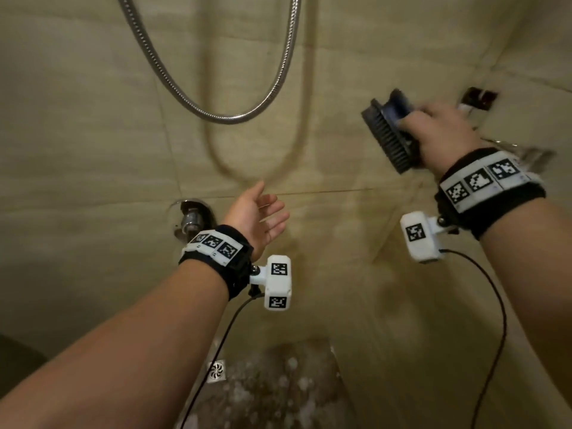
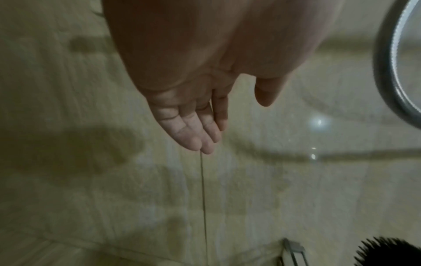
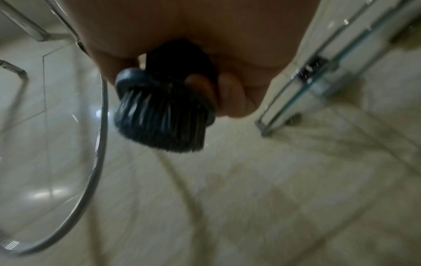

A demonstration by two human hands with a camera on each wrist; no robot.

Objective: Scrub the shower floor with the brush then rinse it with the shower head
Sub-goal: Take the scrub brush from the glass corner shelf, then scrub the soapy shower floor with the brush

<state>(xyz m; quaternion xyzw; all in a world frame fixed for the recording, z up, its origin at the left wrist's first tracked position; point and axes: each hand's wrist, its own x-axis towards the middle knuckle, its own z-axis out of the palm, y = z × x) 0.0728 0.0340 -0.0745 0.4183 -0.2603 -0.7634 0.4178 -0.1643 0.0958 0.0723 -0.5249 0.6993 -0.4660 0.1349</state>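
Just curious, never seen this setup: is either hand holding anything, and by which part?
The right hand holds the scrub brush by its back handle; the left hand is open, holding nothing.

Beige tiled walls [image 1: 93, 119]; metal hose [image 1: 216, 114] looped across; wet speckled floor [image 1: 278, 382] with drain [image 1: 216, 370]

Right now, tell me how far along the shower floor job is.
Scrubbing looks done or nearly so: suds cover the dark floor by the drain. In hand: the right hand grips the brush, raised off the floor near the wall shelf. The left hand is open and empty, below the hose. Left: rinsing; the shower head is not in view and no water runs.
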